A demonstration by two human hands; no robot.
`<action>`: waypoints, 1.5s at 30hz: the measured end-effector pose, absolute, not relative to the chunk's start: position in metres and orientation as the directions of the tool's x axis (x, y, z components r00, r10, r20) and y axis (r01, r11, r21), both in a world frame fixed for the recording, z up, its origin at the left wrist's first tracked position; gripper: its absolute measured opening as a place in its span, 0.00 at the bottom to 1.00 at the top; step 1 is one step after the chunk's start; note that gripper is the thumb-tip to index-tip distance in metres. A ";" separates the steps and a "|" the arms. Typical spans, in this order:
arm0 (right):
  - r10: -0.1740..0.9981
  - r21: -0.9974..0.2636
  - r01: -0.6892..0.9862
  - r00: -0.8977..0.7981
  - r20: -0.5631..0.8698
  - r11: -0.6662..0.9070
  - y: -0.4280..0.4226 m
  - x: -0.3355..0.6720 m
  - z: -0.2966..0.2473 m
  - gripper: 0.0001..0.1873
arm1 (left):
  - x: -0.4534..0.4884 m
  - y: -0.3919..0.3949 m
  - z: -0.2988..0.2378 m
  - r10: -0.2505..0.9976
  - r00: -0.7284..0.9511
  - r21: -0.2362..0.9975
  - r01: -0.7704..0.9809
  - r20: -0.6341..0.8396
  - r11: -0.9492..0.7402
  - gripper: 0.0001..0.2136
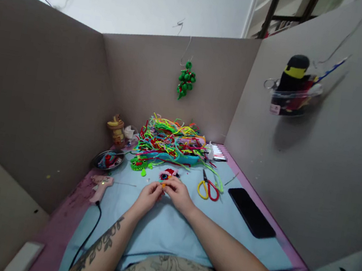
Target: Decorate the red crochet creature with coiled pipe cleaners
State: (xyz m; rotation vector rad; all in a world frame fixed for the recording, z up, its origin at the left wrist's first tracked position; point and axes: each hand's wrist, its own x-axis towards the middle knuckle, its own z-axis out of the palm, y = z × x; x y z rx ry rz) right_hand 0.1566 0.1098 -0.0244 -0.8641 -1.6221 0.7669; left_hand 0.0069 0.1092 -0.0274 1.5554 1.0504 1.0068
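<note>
My left hand [149, 196] and my right hand [177, 193] meet over the light blue cloth [166, 229], fingers pinched together on a small orange piece [163, 186] between them. Just beyond the fingertips lies a small red, pink and blue pipe-cleaner figure [168, 175]. A big heap of coloured pipe cleaners [171, 141] fills a tray at the back. Yellow-and-red scissors [208, 188] lie to the right of my right hand.
A pink glue gun [101, 187] with a black cord lies at the left. A dark bowl [108, 159] of bits and a yellow jar [117, 130] stand behind it. A black phone [251, 212] lies at the right. Grey cardboard walls enclose the desk; a green ornament [186, 80] hangs on the back wall.
</note>
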 end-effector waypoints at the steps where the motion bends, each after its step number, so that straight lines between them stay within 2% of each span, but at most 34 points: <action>1: 0.832 -0.807 0.203 -0.143 0.535 0.554 0.110 0.158 -0.024 0.07 | 0.006 0.110 -0.028 0.952 0.287 0.974 0.163 0.105 -0.156 0.17; 6: 0.699 -0.546 0.462 -0.280 0.658 0.699 0.112 0.164 -0.025 0.10 | 0.005 0.110 -0.031 0.958 0.273 0.967 0.208 0.084 -0.144 0.17; 10: 0.684 -0.346 0.657 -0.365 0.631 0.670 0.114 0.165 -0.027 0.08 | 0.006 0.110 -0.031 0.963 0.259 0.961 0.237 0.076 -0.140 0.16; 14: 0.675 -0.232 0.716 -0.425 0.603 0.658 0.113 0.161 -0.027 0.06 | 0.006 0.109 -0.029 0.968 0.233 0.950 0.272 0.089 -0.153 0.14; 18: 0.674 -0.235 0.697 -0.459 0.579 0.677 0.110 0.159 -0.026 0.06 | 0.004 0.109 -0.028 0.972 0.213 0.935 0.312 0.104 -0.168 0.13; 24: 0.687 -0.315 0.671 -0.403 0.605 0.671 0.113 0.162 -0.025 0.08 | 0.005 0.111 -0.027 0.971 0.209 0.924 0.335 0.118 -0.184 0.14; 28: 0.661 -0.257 0.681 -0.434 0.612 0.685 0.113 0.162 -0.025 0.08 | 0.005 0.111 -0.026 0.972 0.201 0.921 0.343 0.119 -0.184 0.14; 33: 0.673 -0.168 0.725 -0.493 0.551 0.668 0.107 0.156 -0.025 0.07 | 0.005 0.110 -0.025 0.977 0.176 0.916 0.362 0.118 -0.176 0.14; 37: 0.687 -0.148 0.749 -0.486 0.540 0.646 0.105 0.150 -0.028 0.07 | 0.005 0.110 -0.025 0.979 0.165 0.917 0.362 0.117 -0.170 0.14; 42: 0.702 -0.181 0.755 -0.454 0.548 0.630 0.106 0.151 -0.029 0.07 | 0.004 0.109 -0.024 0.974 0.191 0.931 0.320 0.118 -0.176 0.14; 45: 0.700 -0.272 0.705 -0.430 0.570 0.655 0.104 0.156 -0.025 0.07 | 0.004 0.108 -0.022 0.972 0.204 0.941 0.291 0.114 -0.171 0.14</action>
